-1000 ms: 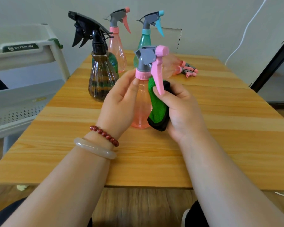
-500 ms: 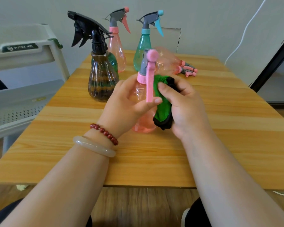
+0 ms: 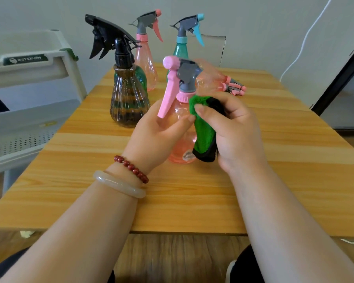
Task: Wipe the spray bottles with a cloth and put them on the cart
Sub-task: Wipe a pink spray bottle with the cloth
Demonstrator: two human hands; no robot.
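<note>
A pink clear spray bottle (image 3: 181, 149) with a grey head and pink trigger stands on the wooden table (image 3: 274, 180). My left hand (image 3: 155, 137) grips its body from the left, thumb across the front. My right hand (image 3: 235, 131) holds a folded green cloth with black edging (image 3: 203, 131) and presses it against the bottle's right side, just under the pink collar. The trigger points left toward me.
Behind stand a brown ribbed bottle with a black sprayer (image 3: 128, 103), a pink bottle (image 3: 146, 64) and a teal bottle (image 3: 181, 50). Pink bottles lie on their sides (image 3: 219, 82) at the back. A white cart (image 3: 29, 82) stands left of the table.
The bottle has turned in my left hand, so its trigger swung from right through front to the left. The cloth in my right hand slid up toward the collar.
</note>
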